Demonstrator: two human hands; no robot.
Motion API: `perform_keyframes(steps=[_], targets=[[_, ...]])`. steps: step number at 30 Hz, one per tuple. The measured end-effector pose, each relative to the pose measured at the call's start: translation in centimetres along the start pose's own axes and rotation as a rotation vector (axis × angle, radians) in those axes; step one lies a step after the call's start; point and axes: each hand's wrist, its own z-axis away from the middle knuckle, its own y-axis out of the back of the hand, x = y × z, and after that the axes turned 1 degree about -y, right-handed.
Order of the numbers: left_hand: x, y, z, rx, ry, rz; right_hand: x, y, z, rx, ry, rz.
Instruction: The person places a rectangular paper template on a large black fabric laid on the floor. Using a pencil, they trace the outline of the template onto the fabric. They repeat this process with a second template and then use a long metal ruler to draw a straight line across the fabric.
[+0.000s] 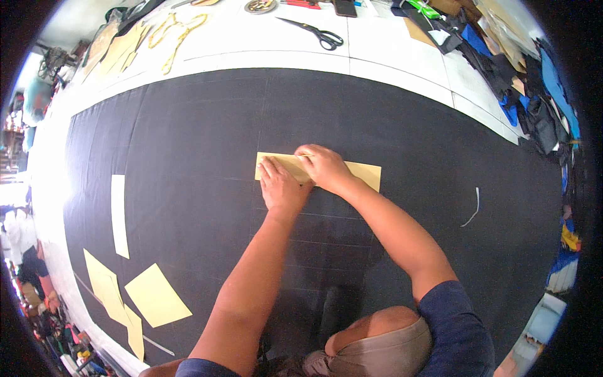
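A dark, flat rectangular device with a blank black screen (345, 7) is seen lying at the far edge of the white table, just right of the scissors. Whether it is switched on cannot be told. No packages, labels or signs can be made out anywhere else in the scene, near or far.

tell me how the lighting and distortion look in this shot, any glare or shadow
Head view: fisheye bends the white table edges and darkens the corners; strong glare washes out the left rim; the black fabric is evenly lit, with a soft shadow near the person's torso; the left hand, right hand and tan paper pattern are sharp.
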Motion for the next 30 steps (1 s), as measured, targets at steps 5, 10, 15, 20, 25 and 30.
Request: perform_keyframes(steps=[5, 10, 15, 20, 25, 30], targets=[[0.6, 0.8, 0.3, 0.013, -0.034, 0.04, 2.2, 2.9, 3.6, 0.111, -0.057, 0.029], [0.1, 0.0, -0.2, 0.011, -0.068, -0.019, 1.1, 1.4, 2.1, 0.078, -0.035, -0.043], [-0.2, -0.1, -0.4, -0.01, -0.057, -0.022, 2.1, 1.9, 3.4, 0.163, -0.115, -0.047], [0.8, 1.4, 0.1, -0.066, -0.038, -0.041, 5.4, 6.4, 8.9, 0.3, -0.235, 0.043], [1.0, 1.2, -0.1, -0.092, -0.038, -0.04, 6.9, 7.1, 10.2, 0.366, -0.29, 0.056], [0.6, 1.1, -0.5, -0.086, -0.03, -0.077, 5.5, 6.1, 8.7, 0.298, -0.296, -0.019]])
